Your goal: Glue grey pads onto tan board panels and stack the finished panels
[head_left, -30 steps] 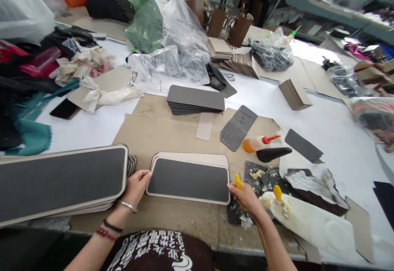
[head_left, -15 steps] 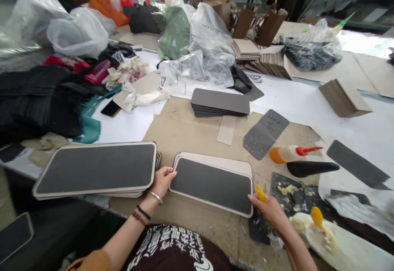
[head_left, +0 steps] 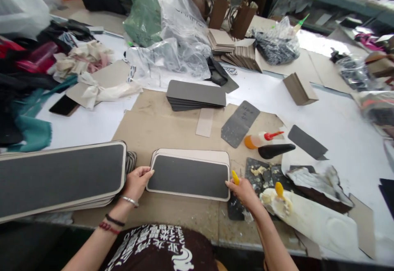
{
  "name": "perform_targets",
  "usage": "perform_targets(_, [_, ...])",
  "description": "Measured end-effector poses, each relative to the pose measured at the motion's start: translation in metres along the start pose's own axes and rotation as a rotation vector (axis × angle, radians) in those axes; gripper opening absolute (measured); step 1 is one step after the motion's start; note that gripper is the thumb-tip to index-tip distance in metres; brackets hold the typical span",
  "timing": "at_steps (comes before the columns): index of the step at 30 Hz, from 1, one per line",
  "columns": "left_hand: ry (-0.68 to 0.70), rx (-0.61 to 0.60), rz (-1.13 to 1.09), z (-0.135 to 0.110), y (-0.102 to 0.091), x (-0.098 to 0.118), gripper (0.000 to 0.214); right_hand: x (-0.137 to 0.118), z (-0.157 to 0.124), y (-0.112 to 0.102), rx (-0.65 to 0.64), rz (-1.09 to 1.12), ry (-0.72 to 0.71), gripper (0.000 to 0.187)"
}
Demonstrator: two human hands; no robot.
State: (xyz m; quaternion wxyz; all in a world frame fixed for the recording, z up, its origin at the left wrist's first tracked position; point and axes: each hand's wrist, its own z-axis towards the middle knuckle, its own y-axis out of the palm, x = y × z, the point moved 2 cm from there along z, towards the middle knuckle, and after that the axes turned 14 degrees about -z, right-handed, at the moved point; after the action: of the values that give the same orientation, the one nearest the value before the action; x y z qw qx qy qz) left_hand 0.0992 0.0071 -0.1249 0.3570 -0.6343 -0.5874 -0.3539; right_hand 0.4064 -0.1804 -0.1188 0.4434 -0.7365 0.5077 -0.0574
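Dark panel [head_left: 189,176] pinched at both short ends

Orange liquid [head_left: 250,142] is contained in the squeeze bottle [head_left: 260,139], laid with its red nozzle [head_left: 273,135] pointed right. Paste [head_left: 286,206] is carried at the left end of the white plastic tray [head_left: 321,219]; its depth cannot be judged. The panel is laid over pale boards [head_left: 197,154], long axis running left to right, right end slightly nearer the wearer. Its left edge is pinched by the left hand [head_left: 137,183], its right edge by the right hand [head_left: 245,193], where a yellow handle [head_left: 235,178] is also gripped.
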Motion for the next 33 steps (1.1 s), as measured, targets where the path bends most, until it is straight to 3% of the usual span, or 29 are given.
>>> perform_targets(15, [0.023,0.006,0.011,0.003,0.0,-0.005,0.039,0.002,0.004,0.001,0.003,-0.061,-0.005,0.018])
perform_targets(23, [0.099,0.012,0.039,-0.005,0.004,0.001,0.033,0.006,0.003,0.002,0.027,-0.025,-0.069,0.026])
perform_targets(29, [0.187,0.028,0.046,-0.025,0.015,0.015,0.021,0.003,-0.01,-0.013,0.112,-0.054,-0.076,0.037])
perform_targets(33, [0.255,0.028,0.031,-0.05,0.027,0.02,0.014,0.015,-0.027,-0.034,0.22,-0.067,-0.035,0.032])
